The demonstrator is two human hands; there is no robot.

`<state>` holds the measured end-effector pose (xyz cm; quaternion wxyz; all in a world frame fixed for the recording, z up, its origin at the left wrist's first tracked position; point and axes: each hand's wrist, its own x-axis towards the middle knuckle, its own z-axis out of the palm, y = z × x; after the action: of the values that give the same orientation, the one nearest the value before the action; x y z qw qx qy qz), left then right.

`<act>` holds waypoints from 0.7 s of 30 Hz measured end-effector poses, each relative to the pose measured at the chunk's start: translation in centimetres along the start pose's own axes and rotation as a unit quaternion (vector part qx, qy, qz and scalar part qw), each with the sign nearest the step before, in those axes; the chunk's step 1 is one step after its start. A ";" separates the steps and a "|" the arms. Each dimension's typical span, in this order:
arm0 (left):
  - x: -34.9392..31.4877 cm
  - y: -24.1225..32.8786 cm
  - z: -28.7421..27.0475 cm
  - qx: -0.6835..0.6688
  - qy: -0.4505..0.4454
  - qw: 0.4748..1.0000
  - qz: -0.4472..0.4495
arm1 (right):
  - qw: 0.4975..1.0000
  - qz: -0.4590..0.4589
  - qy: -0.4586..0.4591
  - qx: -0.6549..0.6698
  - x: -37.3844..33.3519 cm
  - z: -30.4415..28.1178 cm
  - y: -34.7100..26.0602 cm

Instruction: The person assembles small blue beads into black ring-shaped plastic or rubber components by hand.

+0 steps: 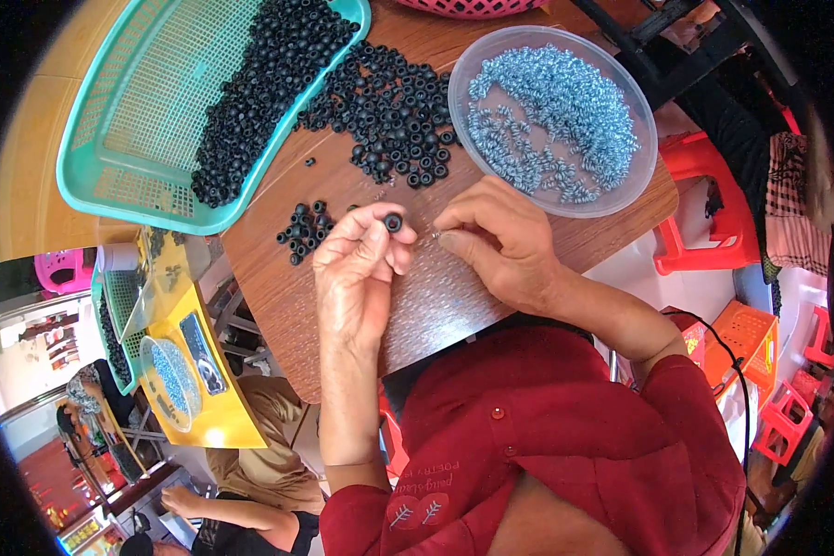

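My left hand [354,264] pinches a round black cap [393,222] with a hole in its middle, the hole turned up. Close beside it on the right, my right hand [505,241] has thumb and forefinger pressed together on a tiny shiny metal piece, mostly hidden by the fingertips. The two hands are apart, above the brown wooden table [426,310]. A small group of black caps [304,232] lies left of my left hand. Beyond my hands spreads a larger pile of loose caps [394,111]. A clear round tub [646,153] of small bluish metal springs [565,102] stands at the far right.
A turquoise mesh basket [144,120], partly filled with black caps, stands at the far left. A pink basket [473,7] shows at the top edge. Red stools [713,204] stand to the right. At lower left, another person's arm [232,514] is near a yellow table [236,408].
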<state>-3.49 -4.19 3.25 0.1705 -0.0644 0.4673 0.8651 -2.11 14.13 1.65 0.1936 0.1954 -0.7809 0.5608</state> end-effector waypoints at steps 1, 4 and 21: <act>-0.3 -0.3 -0.1 -0.006 0.002 1.000 -0.001 | 1.000 0.001 -0.001 0.000 0.1 0.1 -0.1; -1.0 -0.9 0.2 0.001 0.012 1.000 0.004 | 1.000 0.000 0.014 0.016 0.5 0.6 -0.7; -2.3 -2.1 -0.7 -0.098 0.014 0.995 -0.008 | 0.991 0.095 -0.002 0.092 0.8 1.3 -2.0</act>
<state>-0.61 -4.19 1.82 0.1640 -0.0970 0.3824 0.9041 -1.83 12.27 3.25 0.1192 0.1384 -0.7417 0.6454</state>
